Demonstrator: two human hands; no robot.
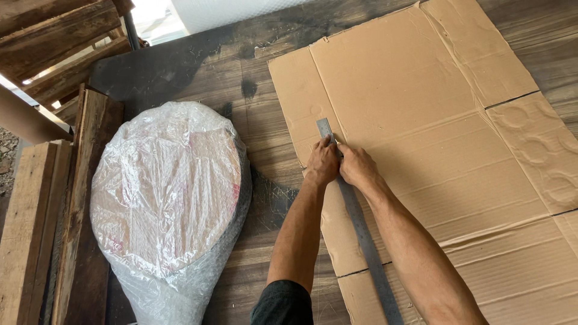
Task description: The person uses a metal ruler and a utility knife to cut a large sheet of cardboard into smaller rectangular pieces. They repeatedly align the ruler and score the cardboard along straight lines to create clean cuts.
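A long steel ruler (pixel 361 232) lies lengthwise on a flattened brown cardboard sheet (pixel 433 120) on a dark wooden floor. My left hand (pixel 323 164) presses down on the ruler near its far end. My right hand (pixel 356 165) rests right beside it on the ruler's right edge, fingers pinched together near the fingertips; whether it holds a small tool is hidden. Both forearms reach in from the bottom of the view.
A rounded object wrapped in bubble wrap (pixel 168 204) lies left of the cardboard. Rough wooden planks (pixel 42 229) are stacked along the left edge and the top left corner. A roll of bubble wrap (pixel 229 12) shows at the top.
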